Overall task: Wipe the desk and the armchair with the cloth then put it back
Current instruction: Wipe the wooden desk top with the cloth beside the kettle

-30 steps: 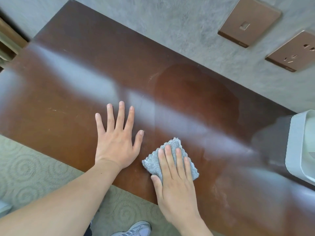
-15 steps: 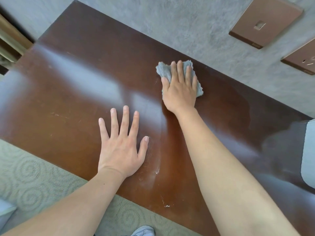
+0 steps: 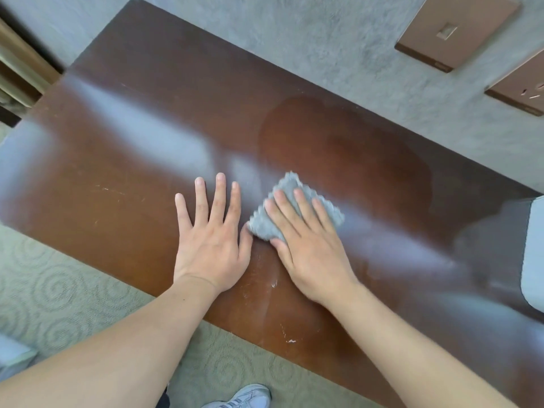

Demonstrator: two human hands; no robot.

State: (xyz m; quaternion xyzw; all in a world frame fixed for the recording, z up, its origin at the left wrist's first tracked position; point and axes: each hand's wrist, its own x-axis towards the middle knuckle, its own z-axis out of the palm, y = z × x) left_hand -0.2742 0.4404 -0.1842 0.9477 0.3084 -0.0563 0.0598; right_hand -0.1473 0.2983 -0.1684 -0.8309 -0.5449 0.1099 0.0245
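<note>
A person leans over a dark brown wooden worktop [image 3: 147, 119], seen from above. The right hand [image 3: 306, 245] lies flat on a folded grey cloth [image 3: 290, 189], fingers straight and slightly spread, pressing it against the wood, probably so the whole pad rubs the surface. The cloth sits near the front middle of the worktop, touching the left thumb. The left hand [image 3: 210, 245] rests palm down just beside it, fingers spread and holding nothing, likely bracing the body. A darker damp-looking patch [image 3: 347, 148] lies beyond the cloth, and pale flecks [image 3: 290, 340] mark the near edge. A white object [image 3: 534, 254] sits at the right edge. Two bronze wall plates [image 3: 456, 30] hang on the grey wall. No writing can be read. No armchair is in view.
</note>
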